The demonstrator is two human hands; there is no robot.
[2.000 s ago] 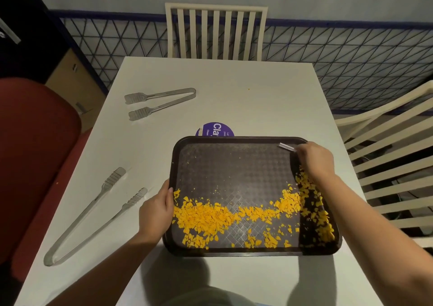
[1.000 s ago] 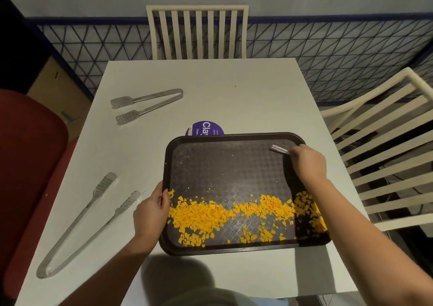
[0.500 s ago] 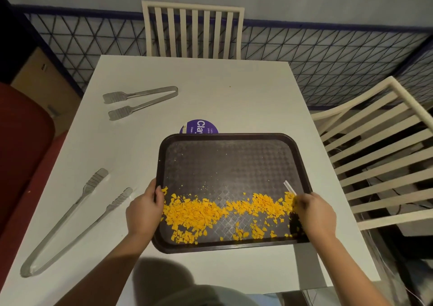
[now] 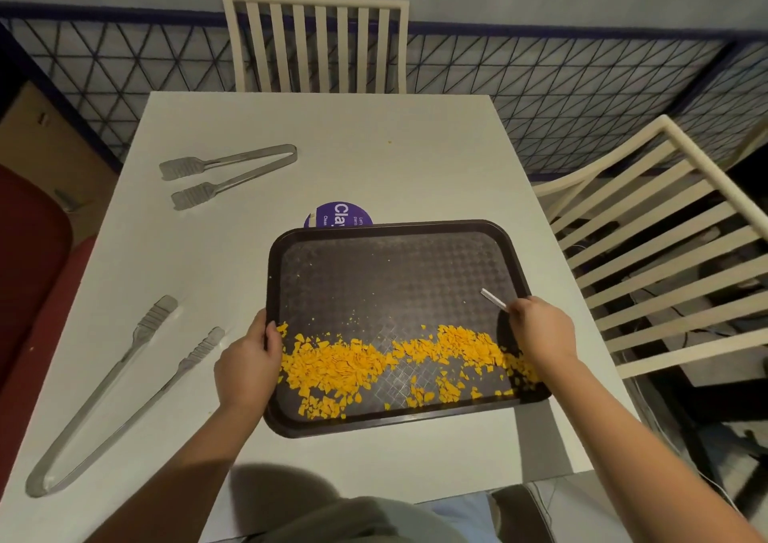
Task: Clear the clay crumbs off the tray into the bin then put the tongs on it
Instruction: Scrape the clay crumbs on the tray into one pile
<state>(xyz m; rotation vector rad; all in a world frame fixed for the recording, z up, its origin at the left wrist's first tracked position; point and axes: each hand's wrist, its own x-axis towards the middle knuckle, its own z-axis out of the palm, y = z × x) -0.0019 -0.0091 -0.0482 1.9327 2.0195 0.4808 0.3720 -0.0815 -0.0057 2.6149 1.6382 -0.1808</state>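
A dark brown tray [image 4: 390, 276] lies on the white table [image 4: 374, 160], with a band of yellow clay crumbs [image 4: 345, 366] heaped along its near half. My left hand [image 4: 247, 366] grips the tray's left rim. Over the tray's right side, my right hand [image 4: 540, 330] holds a thin whitish stick [image 4: 493, 298] that points up and left. Long metal tongs [image 4: 112, 389] lie at the table's left front. Shorter metal tongs [image 4: 226, 175] lie at the back left. No bin is in view.
A purple clay tub lid [image 4: 338, 214] peeks out behind the tray's far rim. White slatted chairs stand at the far end [image 4: 316, 44] and to the right [image 4: 656, 243]. A red seat [image 4: 29, 260] is on the left. A wire fence runs behind.
My right hand swept from the tray's far right corner down to the near right, pushing crumbs leftward, and has now lifted back up a little. The left hand kept its grip.
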